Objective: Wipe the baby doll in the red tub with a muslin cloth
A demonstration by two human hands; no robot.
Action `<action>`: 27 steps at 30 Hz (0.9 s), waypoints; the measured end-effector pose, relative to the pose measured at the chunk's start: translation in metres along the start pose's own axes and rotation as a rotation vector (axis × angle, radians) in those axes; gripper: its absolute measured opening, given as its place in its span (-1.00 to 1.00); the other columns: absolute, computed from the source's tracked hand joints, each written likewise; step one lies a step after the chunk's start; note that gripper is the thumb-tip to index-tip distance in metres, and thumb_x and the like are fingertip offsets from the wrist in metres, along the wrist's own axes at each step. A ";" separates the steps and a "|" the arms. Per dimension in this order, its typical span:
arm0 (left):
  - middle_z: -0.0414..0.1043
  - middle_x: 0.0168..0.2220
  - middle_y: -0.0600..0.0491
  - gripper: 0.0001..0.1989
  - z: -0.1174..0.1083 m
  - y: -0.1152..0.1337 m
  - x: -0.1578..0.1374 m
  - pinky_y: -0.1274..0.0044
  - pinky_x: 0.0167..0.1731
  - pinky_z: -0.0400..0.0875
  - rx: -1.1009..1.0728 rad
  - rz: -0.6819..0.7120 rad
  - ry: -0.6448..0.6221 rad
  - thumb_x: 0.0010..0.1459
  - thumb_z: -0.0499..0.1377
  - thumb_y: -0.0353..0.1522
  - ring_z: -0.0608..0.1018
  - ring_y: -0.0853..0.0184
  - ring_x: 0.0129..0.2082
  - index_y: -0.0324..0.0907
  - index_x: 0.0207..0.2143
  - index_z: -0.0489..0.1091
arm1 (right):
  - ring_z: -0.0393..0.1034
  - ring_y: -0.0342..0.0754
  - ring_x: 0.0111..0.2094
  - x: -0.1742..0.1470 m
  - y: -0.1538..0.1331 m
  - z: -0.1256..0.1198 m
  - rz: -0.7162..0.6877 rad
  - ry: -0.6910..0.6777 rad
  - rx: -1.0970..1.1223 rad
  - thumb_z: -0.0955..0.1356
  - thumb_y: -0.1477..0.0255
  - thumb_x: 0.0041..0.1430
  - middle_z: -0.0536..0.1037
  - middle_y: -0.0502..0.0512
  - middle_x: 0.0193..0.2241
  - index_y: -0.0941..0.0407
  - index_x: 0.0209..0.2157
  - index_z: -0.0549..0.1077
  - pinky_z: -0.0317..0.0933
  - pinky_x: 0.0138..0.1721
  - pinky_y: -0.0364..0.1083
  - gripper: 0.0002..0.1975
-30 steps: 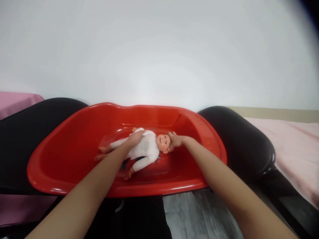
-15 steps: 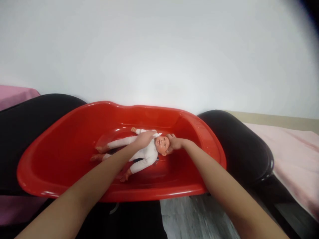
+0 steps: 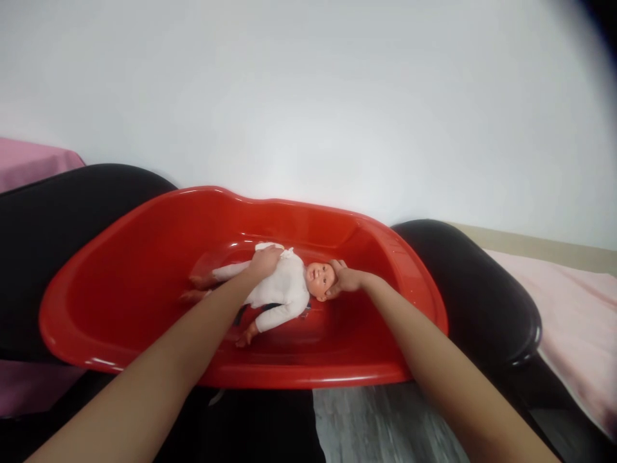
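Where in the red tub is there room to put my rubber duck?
The tub floor is bare between its left wall and the doll's feet. The middle is crowded: the left hand rests on the doll's body, and the right hand cups its head.

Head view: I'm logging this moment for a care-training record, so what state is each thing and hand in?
Doll: lying on its back in the tub, head to the right, dressed in white.
Red tub: upright, no water visible.
Left hand: resting on the doll's torso.
Right hand: cupped against the doll's head.
Pink cloth: spread flat at right.
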State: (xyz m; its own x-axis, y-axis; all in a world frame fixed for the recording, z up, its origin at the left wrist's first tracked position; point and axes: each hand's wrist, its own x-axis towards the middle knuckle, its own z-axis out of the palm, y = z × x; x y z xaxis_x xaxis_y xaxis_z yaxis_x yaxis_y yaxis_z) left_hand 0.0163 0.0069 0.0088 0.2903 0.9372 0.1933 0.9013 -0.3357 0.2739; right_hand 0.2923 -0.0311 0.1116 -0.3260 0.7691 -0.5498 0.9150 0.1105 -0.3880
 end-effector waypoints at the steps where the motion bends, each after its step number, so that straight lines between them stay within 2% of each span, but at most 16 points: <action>1: 0.39 0.09 -0.08 -0.66 -0.001 -0.006 -0.003 0.39 0.08 0.23 0.010 -0.019 0.017 0.27 -0.03 -0.42 0.34 0.19 0.13 -0.20 0.05 0.36 | 0.18 0.16 0.11 0.000 0.000 0.000 0.000 0.002 0.002 0.53 0.18 -0.31 0.06 0.23 0.11 0.06 0.16 0.03 0.16 0.10 0.07 0.01; 5: 0.37 0.10 -0.06 -0.64 -0.004 -0.014 -0.010 0.39 0.12 0.19 0.034 -0.062 0.082 0.29 -0.08 -0.43 0.34 0.23 0.14 -0.15 0.06 0.35 | 0.20 0.16 0.08 0.000 -0.001 0.001 -0.003 0.004 0.006 0.52 0.20 -0.28 0.07 0.23 0.10 0.08 0.15 0.04 0.17 0.09 0.07 -0.03; 7: 0.39 0.09 -0.06 -0.63 -0.007 -0.004 -0.009 0.42 0.13 0.18 -0.007 -0.043 0.106 0.30 -0.10 -0.43 0.36 0.26 0.12 -0.18 0.08 0.33 | 0.20 0.15 0.08 -0.001 -0.001 0.001 -0.007 0.006 0.006 0.52 0.22 -0.28 0.08 0.24 0.09 0.09 0.15 0.04 0.17 0.09 0.05 -0.03; 9: 0.37 0.12 -0.03 -0.61 -0.009 0.014 -0.007 0.46 0.17 0.14 -0.078 0.052 0.121 0.31 -0.13 -0.42 0.36 0.31 0.13 -0.20 0.12 0.29 | 0.21 0.14 0.07 -0.001 0.000 0.001 -0.011 0.011 0.006 0.52 0.21 -0.29 0.08 0.23 0.09 0.09 0.15 0.05 0.17 0.09 0.05 -0.03; 12: 0.33 0.16 0.11 -0.60 -0.011 0.046 -0.006 0.48 0.20 0.09 -0.158 0.217 0.046 0.31 -0.12 -0.40 0.32 0.34 0.16 -0.05 0.13 0.29 | 0.21 0.15 0.07 0.003 0.004 0.002 -0.017 0.009 0.009 0.52 0.18 -0.31 0.06 0.23 0.10 0.06 0.16 0.02 0.18 0.08 0.07 0.01; 15: 0.40 0.07 0.20 -0.61 -0.009 0.065 -0.007 0.39 0.18 0.12 -0.155 0.192 -0.082 0.29 -0.08 -0.37 0.35 0.25 0.13 0.12 0.08 0.32 | 0.22 0.15 0.06 0.007 0.009 0.004 -0.025 0.010 0.009 0.53 0.17 -0.33 0.05 0.22 0.11 0.04 0.17 0.00 0.19 0.07 0.08 0.04; 21: 0.41 0.05 0.15 -0.65 0.003 0.059 0.000 0.36 0.16 0.06 -0.105 0.171 -0.153 0.27 -0.06 -0.37 0.35 0.21 0.12 0.10 0.01 0.37 | 0.21 0.16 0.08 0.006 0.004 0.004 -0.021 0.001 0.000 0.53 0.18 -0.31 0.08 0.22 0.10 0.06 0.15 0.05 0.19 0.07 0.06 0.00; 25: 0.44 -0.01 0.07 -0.70 0.006 0.051 0.008 0.41 0.10 0.15 -0.067 0.159 -0.136 0.26 -0.05 -0.37 0.40 0.23 0.04 -0.04 -0.06 0.40 | 0.19 0.18 0.11 0.000 -0.001 0.001 0.003 -0.002 0.000 0.52 0.18 -0.28 0.05 0.25 0.13 0.07 0.18 0.01 0.17 0.09 0.07 0.01; 27: 0.44 -0.01 0.04 -0.69 0.006 0.043 0.010 0.42 0.06 0.20 -0.052 0.138 -0.112 0.28 -0.07 -0.36 0.42 0.24 0.01 -0.08 -0.02 0.38 | 0.19 0.18 0.11 -0.002 -0.002 0.001 0.000 -0.001 0.002 0.51 0.18 -0.26 0.04 0.25 0.14 0.07 0.19 0.00 0.17 0.09 0.07 0.02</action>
State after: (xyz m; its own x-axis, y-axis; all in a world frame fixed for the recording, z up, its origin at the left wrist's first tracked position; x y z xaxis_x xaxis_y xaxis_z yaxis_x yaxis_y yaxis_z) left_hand 0.0598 0.0024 0.0166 0.4470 0.8855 0.1268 0.8334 -0.4637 0.3006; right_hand 0.2905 -0.0332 0.1127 -0.3266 0.7686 -0.5502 0.9143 0.1094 -0.3899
